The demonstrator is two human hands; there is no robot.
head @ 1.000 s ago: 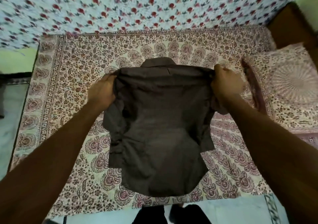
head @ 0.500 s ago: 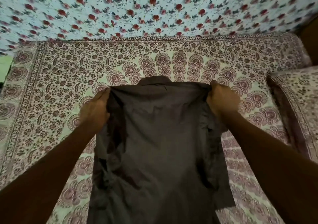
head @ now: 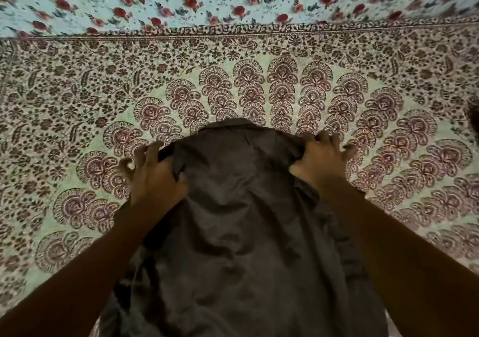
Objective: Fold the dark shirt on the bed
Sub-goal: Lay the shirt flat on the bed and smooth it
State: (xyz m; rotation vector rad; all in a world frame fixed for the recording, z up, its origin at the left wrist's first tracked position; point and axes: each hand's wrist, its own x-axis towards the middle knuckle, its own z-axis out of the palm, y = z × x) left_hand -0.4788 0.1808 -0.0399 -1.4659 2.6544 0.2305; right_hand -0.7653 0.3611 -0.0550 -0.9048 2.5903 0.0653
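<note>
The dark shirt (head: 241, 233) has come down since the earlier pictures. Before, it hung in the air from two hands; now it lies on the bed (head: 77, 108), and the camera sits much closer, so the pillow at the right is gone from view.

The shirt lies in the middle of the bed, running from the near edge toward the far edge. Its collar (head: 228, 124) points at the far edge. Its bottom part is cut off by the lower edge of the picture, and both arms hide its side parts, so the sleeves are hard to make out.

The left hand (head: 153, 181) holds the shirt's left shoulder. Its fingers (head: 145, 155) are curled and a bit blurry, with cloth bunched under the thumb. The right hand (head: 321, 160) holds the right shoulder, thumb on top of the cloth, fingers spread on the bed cover just beside it.

A flowered cloth (head: 233, 0) with red roses runs along the far edge of the bed. It is blurry too.
</note>
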